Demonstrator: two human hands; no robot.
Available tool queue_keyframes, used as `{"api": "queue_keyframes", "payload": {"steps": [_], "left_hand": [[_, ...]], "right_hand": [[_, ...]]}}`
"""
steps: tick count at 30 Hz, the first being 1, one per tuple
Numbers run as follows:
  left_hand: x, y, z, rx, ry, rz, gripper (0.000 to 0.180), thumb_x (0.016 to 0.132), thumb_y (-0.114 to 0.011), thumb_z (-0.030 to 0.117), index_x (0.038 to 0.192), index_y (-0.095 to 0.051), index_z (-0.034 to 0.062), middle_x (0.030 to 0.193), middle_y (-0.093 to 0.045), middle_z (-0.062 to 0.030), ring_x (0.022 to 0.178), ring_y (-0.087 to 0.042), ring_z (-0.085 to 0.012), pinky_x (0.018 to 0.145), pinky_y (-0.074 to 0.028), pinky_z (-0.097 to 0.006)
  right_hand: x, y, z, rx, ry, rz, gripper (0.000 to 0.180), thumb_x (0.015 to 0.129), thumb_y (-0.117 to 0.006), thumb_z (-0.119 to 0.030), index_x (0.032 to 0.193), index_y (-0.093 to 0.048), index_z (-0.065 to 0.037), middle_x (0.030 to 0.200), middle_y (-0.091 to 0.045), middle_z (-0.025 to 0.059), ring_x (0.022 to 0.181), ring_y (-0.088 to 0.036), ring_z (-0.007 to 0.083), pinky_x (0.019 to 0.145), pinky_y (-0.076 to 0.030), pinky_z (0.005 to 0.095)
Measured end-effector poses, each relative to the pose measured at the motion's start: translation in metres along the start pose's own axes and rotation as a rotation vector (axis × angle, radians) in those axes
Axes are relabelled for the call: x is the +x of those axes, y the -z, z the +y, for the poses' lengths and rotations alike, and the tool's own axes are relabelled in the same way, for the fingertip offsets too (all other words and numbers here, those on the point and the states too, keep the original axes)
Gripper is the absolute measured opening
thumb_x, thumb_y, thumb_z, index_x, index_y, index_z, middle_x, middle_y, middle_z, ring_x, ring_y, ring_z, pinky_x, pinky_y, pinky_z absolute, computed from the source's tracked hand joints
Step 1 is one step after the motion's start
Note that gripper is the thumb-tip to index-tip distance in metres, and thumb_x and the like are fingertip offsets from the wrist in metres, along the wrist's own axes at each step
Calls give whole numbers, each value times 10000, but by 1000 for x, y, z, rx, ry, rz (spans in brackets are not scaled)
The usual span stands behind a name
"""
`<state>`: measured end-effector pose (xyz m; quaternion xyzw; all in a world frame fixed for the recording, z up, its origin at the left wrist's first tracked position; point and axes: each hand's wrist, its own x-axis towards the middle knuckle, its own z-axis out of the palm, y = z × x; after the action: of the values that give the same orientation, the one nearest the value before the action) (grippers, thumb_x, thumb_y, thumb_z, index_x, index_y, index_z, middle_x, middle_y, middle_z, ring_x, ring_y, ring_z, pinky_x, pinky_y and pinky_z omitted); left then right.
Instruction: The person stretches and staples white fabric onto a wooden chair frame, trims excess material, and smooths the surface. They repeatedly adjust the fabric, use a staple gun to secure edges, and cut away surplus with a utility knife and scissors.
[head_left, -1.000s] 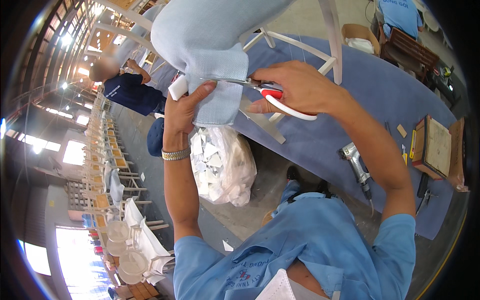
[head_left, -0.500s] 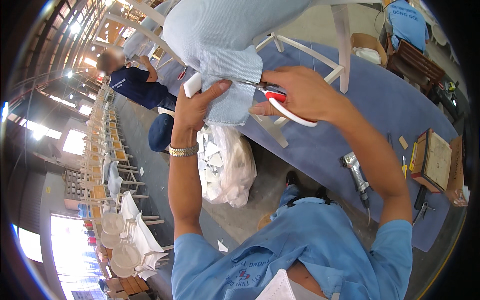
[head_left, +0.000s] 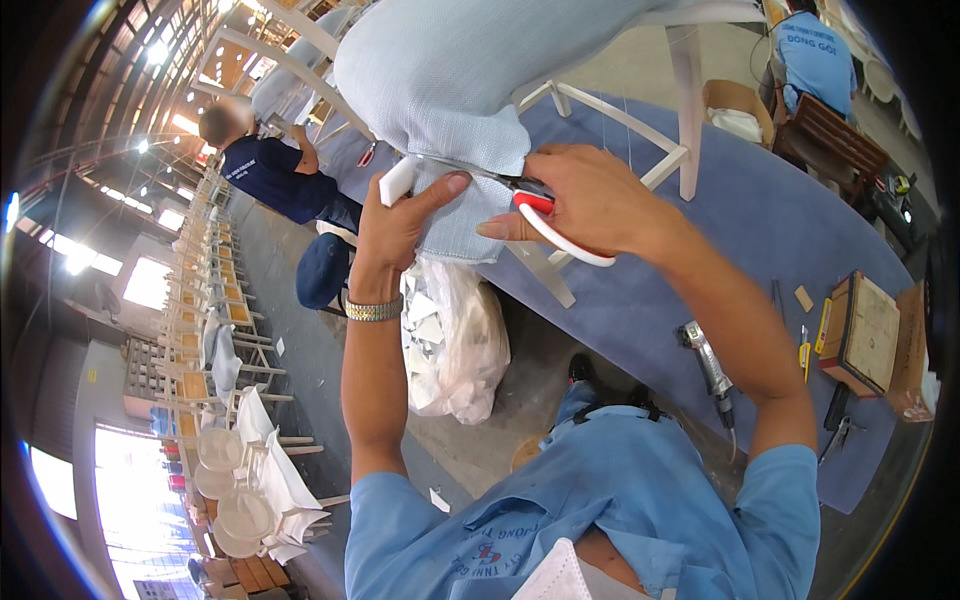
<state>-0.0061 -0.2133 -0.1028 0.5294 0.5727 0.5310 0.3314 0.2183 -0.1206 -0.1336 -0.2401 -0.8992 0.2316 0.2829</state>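
Observation:
A light blue fabric cover [head_left: 440,85] wraps a padded part of the pale wooden chair in front of me. From its near edge a fabric flap [head_left: 462,228] hangs down. My left hand [head_left: 385,230] is closed on the flap's left side, thumb on top. A small white block [head_left: 398,180] also sits in that hand. In my right hand [head_left: 600,200] is a pair of scissors with red and white handles [head_left: 535,203]. Their blades lie across the flap from right to left, partly hidden by cloth, with the fabric parted along them at the right.
A plastic bag of white scraps [head_left: 455,340] stands below. On the blue-covered table [head_left: 640,290] lie an air stapler [head_left: 707,360], a yellow cutter [head_left: 804,352], pliers [head_left: 840,438] and boxes [head_left: 862,335]. Chair legs [head_left: 687,120] rise ahead. One co-worker [head_left: 275,165] stands left, another [head_left: 815,55] sits far right.
The scissor handles have come closer together. The cut has opened at the flap's right edge, and the lower piece has dropped and folded. Both hands shifted slightly.

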Motion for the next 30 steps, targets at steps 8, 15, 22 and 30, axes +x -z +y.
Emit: {"api": "queue_keyframes", "payload": {"steps": [8,15,22,30], "left_hand": [[1,1,-2,-63,7,7,265,834,-816,51,1067,-724,-35,998,-748,-88,884,-700,-148,785,-548,-292],[2,-1,-4,-97,-16,30,237,829,-825,54,1037,-742,-25,981,-752,-70,878,-692,-127,794,-536,-277],[0,1,-6,-118,-7,13,249,832,-826,50,1047,-731,-30,994,-752,-85,884,-708,-145,796,-555,-286],[-1,-5,-5,-173,10,14,262,831,-820,36,1060,-720,-43,1004,-753,-111,890,-725,-167,782,-577,-293]], "right_hand": [[0,8,-6,76,27,-19,781,788,-660,-769,949,-706,-7,787,-682,205,811,-667,442,749,-517,488],[4,3,-4,127,85,33,727,794,-712,-706,989,-695,-6,806,-681,194,786,-663,421,722,-516,463],[7,-2,5,68,85,-1,716,804,-731,-678,1049,-692,-6,827,-692,191,760,-662,389,700,-515,433],[13,-7,11,110,60,-6,672,794,-773,-624,1049,-696,-7,812,-689,172,716,-646,369,677,-508,424]]}}
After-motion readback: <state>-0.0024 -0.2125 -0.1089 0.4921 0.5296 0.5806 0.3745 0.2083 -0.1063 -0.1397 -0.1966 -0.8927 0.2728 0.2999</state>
